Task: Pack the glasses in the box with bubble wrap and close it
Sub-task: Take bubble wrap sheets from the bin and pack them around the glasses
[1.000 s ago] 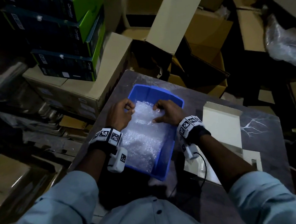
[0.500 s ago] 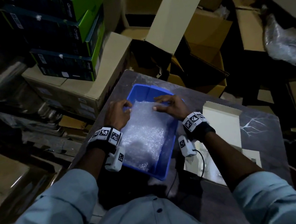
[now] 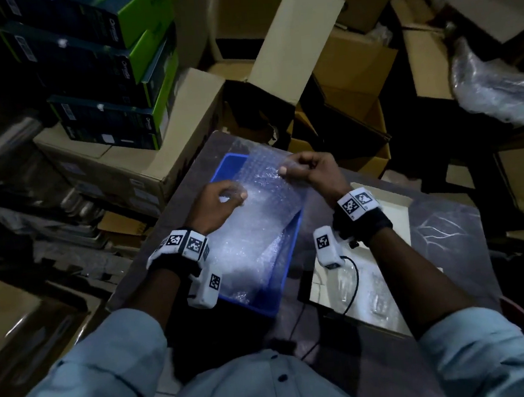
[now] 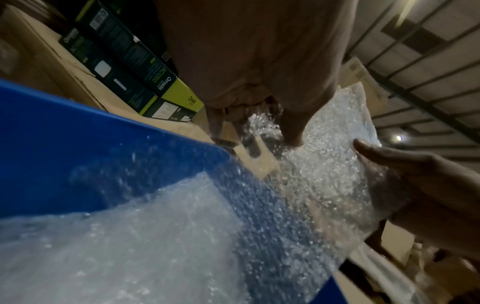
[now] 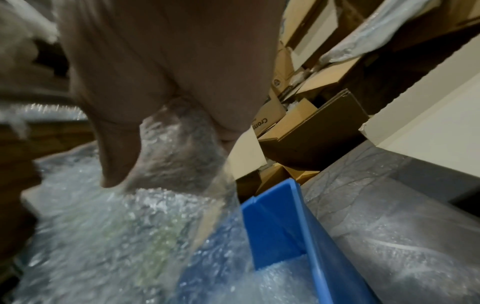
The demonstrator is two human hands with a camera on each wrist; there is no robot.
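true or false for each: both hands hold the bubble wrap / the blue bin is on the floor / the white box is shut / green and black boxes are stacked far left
1. Both the left hand and the right hand hold the bubble wrap. True.
2. The blue bin sits on the floor. False: it sits on the table.
3. The white box is shut. False: it lies open.
4. Green and black boxes are stacked at far left. True.
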